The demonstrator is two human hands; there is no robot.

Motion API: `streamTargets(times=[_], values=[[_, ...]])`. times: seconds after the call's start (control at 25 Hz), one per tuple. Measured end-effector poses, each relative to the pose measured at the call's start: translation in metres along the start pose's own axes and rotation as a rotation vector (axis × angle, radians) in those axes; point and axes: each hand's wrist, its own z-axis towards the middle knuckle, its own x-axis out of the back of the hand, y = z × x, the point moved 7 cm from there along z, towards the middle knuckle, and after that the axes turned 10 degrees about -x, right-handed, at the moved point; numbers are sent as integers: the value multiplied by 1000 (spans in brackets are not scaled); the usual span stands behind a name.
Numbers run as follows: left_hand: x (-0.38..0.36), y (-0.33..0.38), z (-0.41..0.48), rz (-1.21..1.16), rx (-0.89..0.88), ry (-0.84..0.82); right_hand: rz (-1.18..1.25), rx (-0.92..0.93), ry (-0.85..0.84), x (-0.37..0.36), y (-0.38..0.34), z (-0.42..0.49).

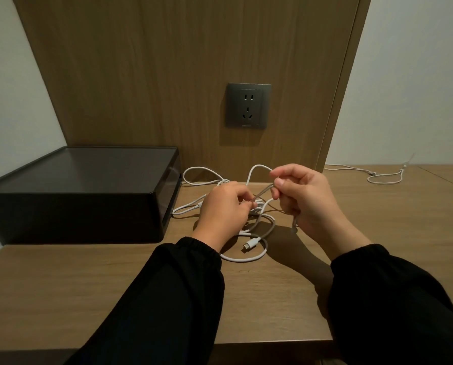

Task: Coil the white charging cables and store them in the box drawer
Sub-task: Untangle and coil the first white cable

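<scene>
two loose black sleeves [167,299] with elastic cuffs reach over a matte wood-grain table [62,280]. just past the cuffs, the white charging cables [249,255] lie tangled in soft round loops, one flat rectangular plug [251,243] resting free. the left hand [221,206] pinches a strand between thumb and fingertips, low over the tangle. the right hand [304,196] is curled closed on a raised loop, a short end hanging below the palm. left of them sits a glossy dark box [75,196], smooth and round-edged. behind, a grey square wall socket [247,106] on the wood panel; its small marking is unreadable. far right, another thin white cable [383,179].
</scene>
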Motion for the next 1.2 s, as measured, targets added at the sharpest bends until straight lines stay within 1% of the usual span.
streamTargets(times=[0.24,0.4,0.48,0.52,0.6,0.64,0.68,0.76,0.84,1.0,1.12,1.2], values=[[-1,4,-2,-15,-40,-27,262,22,-179,-6,-5,-4],[-2,4,1,-14,-59,-40,295,44,-263,-13,-8,-7],[-1,6,0,7,-84,-36,300,37,-256,-15,-8,-8],[0,8,0,34,-135,-16,322,26,-234,-14,-8,-6],[3,17,-3,89,-291,34,375,-6,-155,-9,-7,-1],[4,20,-5,90,-343,50,396,-21,-114,-6,-6,3],[6,21,-5,65,-355,59,413,-36,-81,-5,-5,6],[10,20,-6,-12,-297,72,421,-67,-39,-2,-3,8],[11,17,-5,-47,-221,71,413,-91,-46,-3,-1,7],[9,6,-4,-106,-79,70,366,-33,-185,-17,-5,-2],[7,8,-4,-139,-72,55,399,21,-265,-20,-9,-7],[5,9,-3,-155,-91,43,411,14,-271,-18,-9,-7]])
